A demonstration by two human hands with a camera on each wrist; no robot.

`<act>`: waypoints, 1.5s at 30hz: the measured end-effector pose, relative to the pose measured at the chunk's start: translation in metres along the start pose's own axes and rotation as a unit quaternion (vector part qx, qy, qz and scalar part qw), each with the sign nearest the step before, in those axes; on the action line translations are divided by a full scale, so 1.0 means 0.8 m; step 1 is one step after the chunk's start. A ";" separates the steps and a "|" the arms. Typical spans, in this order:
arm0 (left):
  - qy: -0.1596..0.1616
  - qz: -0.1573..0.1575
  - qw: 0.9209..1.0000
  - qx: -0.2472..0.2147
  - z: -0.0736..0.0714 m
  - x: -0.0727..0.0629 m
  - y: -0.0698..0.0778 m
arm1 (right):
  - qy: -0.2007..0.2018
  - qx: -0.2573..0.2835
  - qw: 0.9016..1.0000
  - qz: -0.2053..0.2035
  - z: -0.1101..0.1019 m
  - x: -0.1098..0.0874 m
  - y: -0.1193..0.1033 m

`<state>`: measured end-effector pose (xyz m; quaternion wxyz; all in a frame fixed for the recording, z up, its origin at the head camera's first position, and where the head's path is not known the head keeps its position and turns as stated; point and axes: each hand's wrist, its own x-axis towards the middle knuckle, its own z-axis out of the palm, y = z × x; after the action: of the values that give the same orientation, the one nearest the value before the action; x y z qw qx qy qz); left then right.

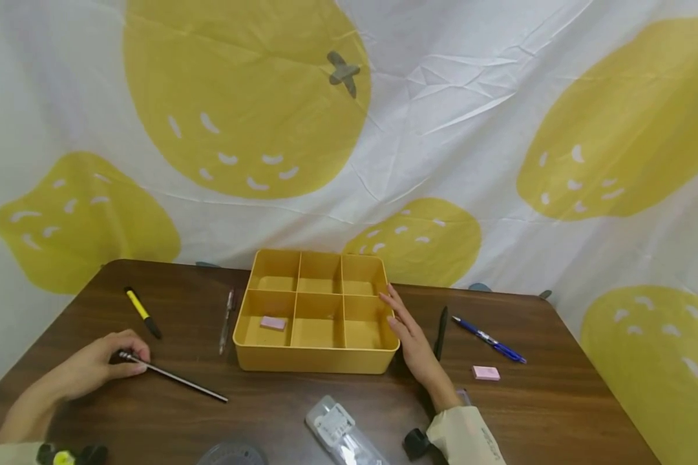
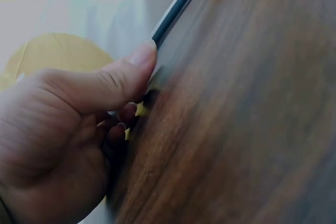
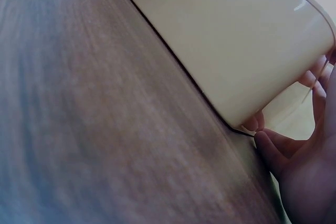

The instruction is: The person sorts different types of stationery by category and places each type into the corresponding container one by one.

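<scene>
On the left of the table my left hand (image 1: 101, 363) pinches a thin dark pencil (image 1: 180, 379) with a silver band near one end. The pencil slants to the right, low over the wood. In the left wrist view, the thumb presses along the pencil (image 2: 181, 4). A yellow box (image 1: 317, 358) with several compartments stands at the middle back. One pink eraser (image 1: 273, 322) lies in its front left compartment. My right hand (image 1: 415, 349) rests against the box's right side with extended fingers; the right wrist view shows fingertips at the box's lower corner (image 3: 236, 114).
Left of the box lie a yellow-and-black marker (image 1: 142, 311) and a clear pen (image 1: 227, 321). To its right are a black pen (image 1: 441, 332), a blue pen (image 1: 488, 339) and another pink eraser (image 1: 486, 373). A clear plastic package (image 1: 343, 433) and a round transparent object (image 1: 232, 454) lie in front.
</scene>
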<state>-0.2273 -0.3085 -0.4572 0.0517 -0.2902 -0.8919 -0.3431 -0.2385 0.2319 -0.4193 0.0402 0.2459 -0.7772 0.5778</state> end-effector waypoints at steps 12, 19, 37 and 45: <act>-0.015 -0.148 0.982 -0.114 -0.007 0.001 0.013 | 0.001 0.000 1.000 0.003 -0.001 -0.002 0.000; 0.013 -0.170 0.976 -0.132 -0.008 0.000 0.017 | 0.003 -0.005 1.000 0.004 -0.001 -0.003 0.000; 0.072 -0.126 0.938 -0.315 -0.010 -0.003 0.020 | -0.002 -0.004 1.000 0.000 0.000 -0.001 -0.001; 0.049 -0.135 0.928 -0.343 -0.014 -0.001 0.022 | 0.000 -0.002 1.000 0.004 0.000 -0.001 -0.002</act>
<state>-0.2176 -0.3053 -0.4388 -0.0541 -0.1503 -0.7471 -0.6452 -0.2368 0.2315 -0.4181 0.0382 0.2434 -0.7790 0.5766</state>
